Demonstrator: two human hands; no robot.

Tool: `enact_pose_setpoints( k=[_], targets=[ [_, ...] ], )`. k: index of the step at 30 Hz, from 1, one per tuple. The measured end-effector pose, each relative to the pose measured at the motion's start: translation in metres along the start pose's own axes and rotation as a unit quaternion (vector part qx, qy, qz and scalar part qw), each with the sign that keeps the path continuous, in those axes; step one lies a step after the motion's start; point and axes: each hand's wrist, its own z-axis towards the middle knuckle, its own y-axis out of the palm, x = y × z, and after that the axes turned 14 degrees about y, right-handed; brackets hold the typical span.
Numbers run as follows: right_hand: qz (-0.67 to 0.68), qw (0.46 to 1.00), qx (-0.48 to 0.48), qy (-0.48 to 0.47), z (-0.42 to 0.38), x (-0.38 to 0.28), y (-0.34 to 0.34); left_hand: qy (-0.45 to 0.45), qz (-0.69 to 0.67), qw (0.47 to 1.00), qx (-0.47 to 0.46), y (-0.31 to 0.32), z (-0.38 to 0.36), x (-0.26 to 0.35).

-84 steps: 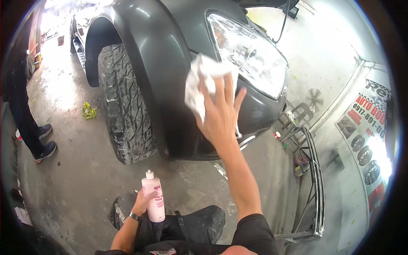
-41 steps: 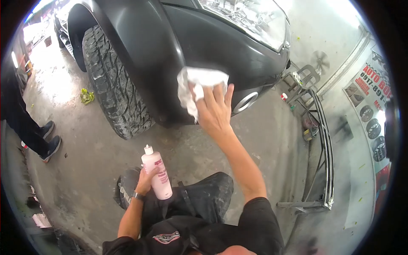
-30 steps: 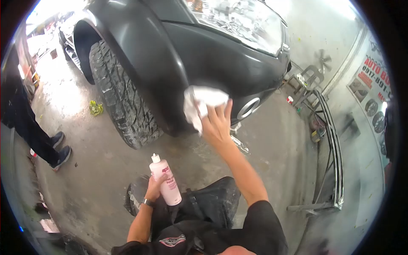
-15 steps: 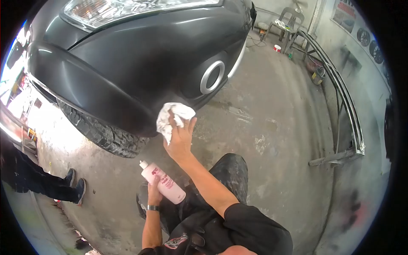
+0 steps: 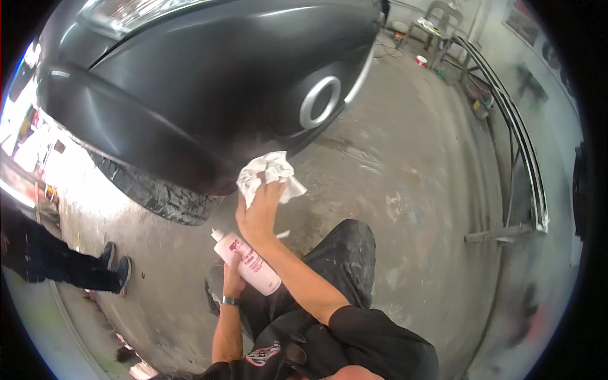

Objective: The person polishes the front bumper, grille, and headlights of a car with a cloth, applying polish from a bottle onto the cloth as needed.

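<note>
Two hands busy. Right hand (image 5: 258,212) grips a crumpled white rag (image 5: 269,176), pressed at the lower edge of the dark car bumper (image 5: 209,95), just below the chrome fog-light ring (image 5: 320,101). Left hand (image 5: 232,278) is wrapped round a pink bottle (image 5: 248,263) with white cap, tilted, held above the person's dark-trousered knee (image 5: 345,253). Front tyre (image 5: 155,193) sits left of the rag. Another person's legs and shoes (image 5: 95,272) stand far left on the concrete floor (image 5: 405,183). Metal frame (image 5: 519,145) leans at right.
</note>
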Motion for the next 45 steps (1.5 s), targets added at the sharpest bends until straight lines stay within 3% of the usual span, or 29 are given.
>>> enact_pose_setpoints(
  k=[2, 5, 7, 9, 11, 13, 15, 17, 19, 21, 22, 26, 31, 33, 34, 37, 38, 39, 41, 43, 45],
  targets=[
    [0.029, 1.000, -0.001, 0.005, 0.005, -0.005, -0.006, -0.005, 0.004, 1.000, -0.001, 0.011, 0.005, 0.002],
    [0.062, 0.989, 0.117, 0.067, 0.055, 0.039, -0.010, -0.007, 0.019, 1.000, -0.016, -0.006, 0.004, -0.003],
    [0.212, 0.959, 0.140, 0.129, 0.115, 0.054, -0.036, 0.008, 0.028, 0.999, -0.028, -0.009, 0.001, 0.000],
    [0.265, 0.943, 0.175, 0.096, 0.168, 0.081, -0.041, 0.015, 0.028, 0.999, -0.027, -0.005, -0.008, 0.006],
    [0.317, 0.928, 0.093, 0.174, 0.201, 0.094, -0.058, 0.029, 0.036, 0.999, -0.012, -0.006, -0.014, 0.009],
    [0.406, 0.867, 0.076, 0.279, 0.193, 0.089, -0.055, 0.022, 0.040, 0.999, 0.005, -0.018, -0.026, 0.011],
    [0.476, 0.813, 0.119, 0.313, 0.157, 0.067, -0.032, 0.025, 0.029, 0.999, 0.011, -0.017, -0.027, 0.011],
    [0.444, 0.817, 0.099, 0.355, 0.095, 0.053, 0.000, 0.019, 0.044, 0.999, 0.010, -0.005, -0.032, 0.014],
    [0.421, 0.818, -0.032, 0.391, 0.047, 0.038, -0.003, 0.011, 0.063, 0.998, 0.007, 0.006, -0.036, 0.019],
    [0.407, 0.835, -0.004, 0.371, 0.074, 0.044, -0.011, 0.024, 0.067, 0.997, 0.000, 0.009, -0.037, 0.019],
    [0.426, 0.818, 0.077, 0.380, 0.101, 0.053, -0.009, 0.034, 0.067, 0.997, 0.004, 0.010, -0.038, 0.018],
    [0.389, 0.883, 0.060, 0.258, 0.198, 0.101, -0.044, 0.038, 0.062, 0.997, 0.006, -0.006, -0.047, 0.017],
    [0.262, 0.952, 0.145, 0.054, 0.147, 0.071, -0.037, 0.040, 0.075, 0.996, 0.011, -0.008, -0.051, 0.018],
    [0.351, 0.923, 0.066, 0.141, 0.166, 0.065, -0.057, 0.042, 0.076, 0.996, 0.011, -0.014, -0.054, 0.022],
    [0.383, 0.914, 0.066, 0.116, 0.190, 0.078, -0.056, 0.043, 0.074, 0.996, 0.010, -0.017, -0.051, 0.022],
    [0.290, 0.942, 0.026, 0.167, 0.261, 0.067, -0.090, 0.043, 0.057, 0.997, 0.017, -0.008, -0.055, 0.026],
    [0.235, 0.944, -0.044, 0.227, 0.289, 0.070, -0.100, 0.041, 0.053, 0.997, 0.025, -0.003, -0.058, 0.028],
    [0.293, 0.951, 0.005, 0.100, 0.291, 0.038, -0.118, 0.038, 0.050, 0.998, 0.033, -0.001, -0.059, 0.029],
    [0.249, 0.951, 0.136, -0.119, 0.296, 0.038, -0.112, 0.037, 0.050, 0.997, 0.037, -0.003, -0.059, 0.027],
    [0.206, 0.971, 0.076, -0.096, 0.271, 0.085, -0.087, 0.046, 0.044, 0.998, 0.031, -0.004, -0.055, 0.023],
    [0.147, 0.974, 0.126, -0.119, 0.243, 0.102, -0.071, 0.042, 0.042, 0.998, 0.025, -0.002, -0.054, 0.023]
  ],
)
